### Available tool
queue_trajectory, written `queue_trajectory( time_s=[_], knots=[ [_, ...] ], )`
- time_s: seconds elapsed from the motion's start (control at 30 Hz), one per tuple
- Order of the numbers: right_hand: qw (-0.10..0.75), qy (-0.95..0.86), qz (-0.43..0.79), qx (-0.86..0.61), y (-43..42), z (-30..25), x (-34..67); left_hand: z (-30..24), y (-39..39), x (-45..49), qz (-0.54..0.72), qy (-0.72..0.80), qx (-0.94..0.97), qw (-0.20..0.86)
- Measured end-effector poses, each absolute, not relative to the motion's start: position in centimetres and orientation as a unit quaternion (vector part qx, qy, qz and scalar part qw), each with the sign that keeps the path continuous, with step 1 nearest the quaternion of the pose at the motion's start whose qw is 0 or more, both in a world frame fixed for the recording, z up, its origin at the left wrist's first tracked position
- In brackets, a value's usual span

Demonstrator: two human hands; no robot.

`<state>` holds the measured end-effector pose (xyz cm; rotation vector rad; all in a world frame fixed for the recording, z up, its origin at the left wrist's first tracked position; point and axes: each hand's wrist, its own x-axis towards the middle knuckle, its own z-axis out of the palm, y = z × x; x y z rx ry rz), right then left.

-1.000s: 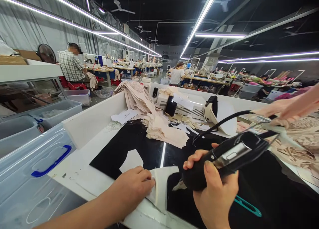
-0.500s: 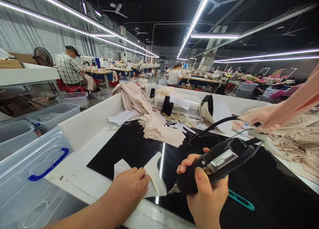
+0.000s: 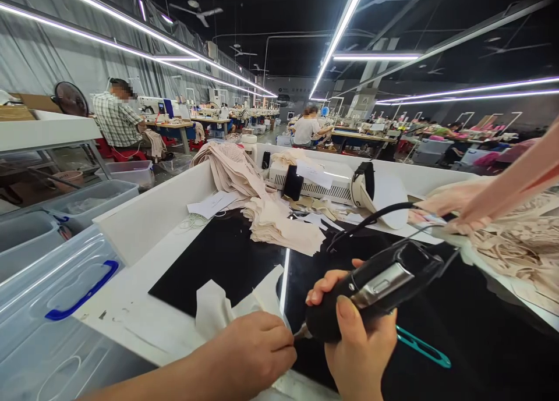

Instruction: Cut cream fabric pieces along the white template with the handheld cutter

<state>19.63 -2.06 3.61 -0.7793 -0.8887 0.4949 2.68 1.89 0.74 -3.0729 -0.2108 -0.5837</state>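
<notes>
My left hand [image 3: 257, 351] is closed on a cream fabric piece [image 3: 266, 293], its fingertips bent down near the front of the black work surface. Part of the fabric shows behind the knuckles; the pinched edge is hidden. Wrapped by my right hand [image 3: 356, 337] is a black corded handheld electric tool [image 3: 379, 287] with a silver plate on its side. Its rounded dark end points down and left, close to my left fingertips. Beyond it, a black cable arches back. Beside my right hand lies a teal tool with a slotted handle [image 3: 430, 350].
Stacked cream fabric pieces [image 3: 283, 229] lie at the back, before a white slotted device [image 3: 329, 185]. White walls [image 3: 152, 215] edge the table. Pink fabric strips [image 3: 519, 168] hang at right. Clear plastic bins [image 3: 82, 325] stand left. People work at sewing tables farther off.
My left hand has moved right and slightly down, towards the handheld tool, and the fabric has shifted and folded. My right hand holds nearly the same place. The view has moved slightly.
</notes>
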Motion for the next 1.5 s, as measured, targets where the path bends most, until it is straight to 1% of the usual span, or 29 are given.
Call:
queue_trajectory(
  time_s=[0.17, 0.33, 0.7, 1.17, 1.5],
  knots=[
    [0.802, -0.41, 0.236, -0.365, -2.0, 3.8, 19.5, -0.5, 3.3, 2.6, -0.181, -0.063, -0.98, -0.044],
    [0.8, -0.416, 0.235, -0.363, -2.1, 3.7, 19.5, 0.1, 3.9, 1.9, -0.2, -0.087, -0.973, -0.069],
    [0.802, -0.407, 0.235, -0.369, -2.2, 4.1, 19.5, 0.6, 3.8, 1.7, -0.195, -0.093, -0.975, -0.039],
    [0.827, -0.335, 0.23, -0.388, -1.3, 6.1, 18.9, 0.1, 3.6, 1.0, -0.188, -0.144, -0.969, -0.076],
    [0.824, -0.342, 0.248, -0.379, -0.3, 5.7, 18.7, 0.3, 3.6, 0.9, -0.183, -0.158, -0.965, -0.1]
  ],
)
